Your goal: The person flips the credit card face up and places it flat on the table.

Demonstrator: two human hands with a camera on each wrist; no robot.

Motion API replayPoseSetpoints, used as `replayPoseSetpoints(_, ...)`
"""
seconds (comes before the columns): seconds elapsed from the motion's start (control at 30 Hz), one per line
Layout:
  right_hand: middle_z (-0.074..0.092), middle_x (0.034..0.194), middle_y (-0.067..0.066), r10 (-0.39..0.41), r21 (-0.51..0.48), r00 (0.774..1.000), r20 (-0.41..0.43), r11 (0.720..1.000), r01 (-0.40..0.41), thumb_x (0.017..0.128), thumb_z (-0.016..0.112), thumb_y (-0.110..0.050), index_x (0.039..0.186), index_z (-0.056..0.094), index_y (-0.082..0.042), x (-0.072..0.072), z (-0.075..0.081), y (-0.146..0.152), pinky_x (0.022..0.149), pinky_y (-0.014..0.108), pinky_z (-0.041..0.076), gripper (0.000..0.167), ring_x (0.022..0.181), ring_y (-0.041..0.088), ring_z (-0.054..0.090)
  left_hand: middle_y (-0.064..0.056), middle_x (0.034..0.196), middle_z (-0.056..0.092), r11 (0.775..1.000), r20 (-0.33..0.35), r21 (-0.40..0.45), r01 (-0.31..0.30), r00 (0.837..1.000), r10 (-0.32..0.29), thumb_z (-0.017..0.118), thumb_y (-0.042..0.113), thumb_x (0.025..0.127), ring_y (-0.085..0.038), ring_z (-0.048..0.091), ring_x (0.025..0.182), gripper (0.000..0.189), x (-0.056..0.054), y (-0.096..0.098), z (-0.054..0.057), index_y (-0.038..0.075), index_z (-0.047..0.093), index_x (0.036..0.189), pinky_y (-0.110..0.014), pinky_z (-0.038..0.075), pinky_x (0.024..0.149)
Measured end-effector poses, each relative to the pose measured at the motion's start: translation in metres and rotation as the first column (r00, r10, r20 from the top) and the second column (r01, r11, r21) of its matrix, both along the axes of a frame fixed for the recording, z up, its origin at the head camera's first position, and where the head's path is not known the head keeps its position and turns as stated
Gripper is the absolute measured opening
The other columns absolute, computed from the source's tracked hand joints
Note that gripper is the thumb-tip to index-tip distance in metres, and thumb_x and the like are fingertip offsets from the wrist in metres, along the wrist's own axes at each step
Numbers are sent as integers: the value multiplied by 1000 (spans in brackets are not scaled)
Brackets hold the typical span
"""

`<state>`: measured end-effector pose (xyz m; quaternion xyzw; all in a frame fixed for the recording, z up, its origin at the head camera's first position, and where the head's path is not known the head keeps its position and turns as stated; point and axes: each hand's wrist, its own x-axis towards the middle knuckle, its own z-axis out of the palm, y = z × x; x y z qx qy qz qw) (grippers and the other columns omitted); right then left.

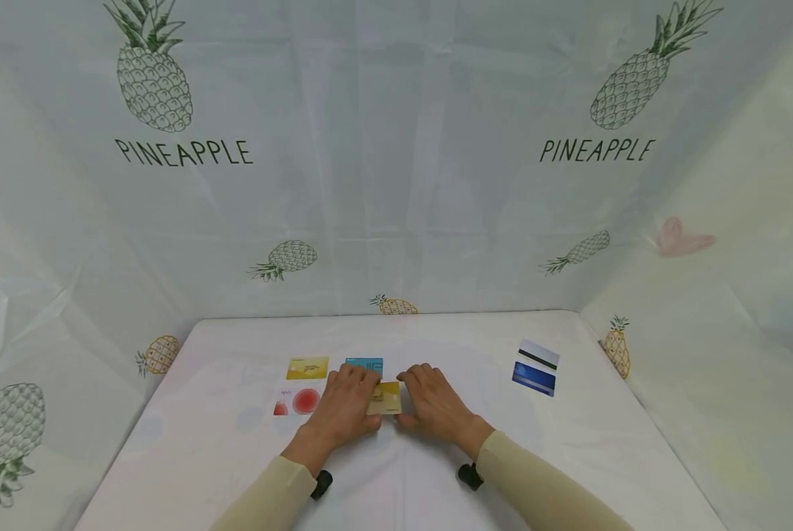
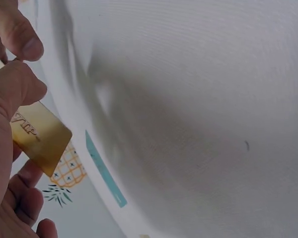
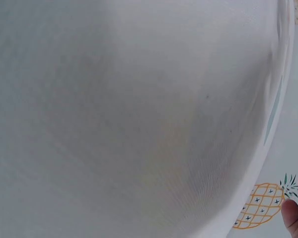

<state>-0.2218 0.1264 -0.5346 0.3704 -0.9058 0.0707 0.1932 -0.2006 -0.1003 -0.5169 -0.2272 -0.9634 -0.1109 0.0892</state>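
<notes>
A gold card (image 1: 389, 398) with raised lettering is held between the two hands, raised and tilted in the left wrist view. My left hand (image 1: 344, 404) grips its left part, covering that end, with the thumb over the card. At the right end, the thumb and fingertips of my right hand (image 1: 432, 404) bracket the card's upper and lower corners. Only fingertips (image 3: 294, 212) of that hand enter the right wrist view. Just beyond the left hand lies a teal card (image 1: 364, 363), partly covered by its fingers.
On the white-covered table (image 1: 237, 472), a yellow card (image 1: 307, 368) lies above a white card with a red circle (image 1: 299, 402) at left. Toward the right are a white card with a black stripe (image 1: 538, 353) and a blue card (image 1: 534, 379). Pineapple-print sheets (image 1: 396, 184) surround the table.
</notes>
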Motion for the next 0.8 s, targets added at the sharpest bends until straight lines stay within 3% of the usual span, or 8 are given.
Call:
replayPoseSetpoints(0.2, 61, 116, 3, -15, 36, 999, -45, 999, 17, 84, 83, -56, 130, 60, -6, 0, 2, -1, 84, 32, 46, 71, 102, 18, 55, -5, 127, 63, 999, 26, -28, -26, 999, 26, 91, 39, 80, -27, 48, 117, 66, 1, -2, 0, 16, 62, 135, -46, 39, 96)
replayPoseSetpoints(0.8, 62, 115, 3, 24, 110, 994, -103, 994, -12, 85, 79, -53, 128, 61, -6, 1, 6, -10, 84, 33, 45, 66, 100, 19, 54, -5, 124, 62, 996, -7, -72, -49, 999, 49, 93, 40, 78, -27, 48, 114, 68, 0, -4, -5, 17, 61, 134, -44, 39, 93)
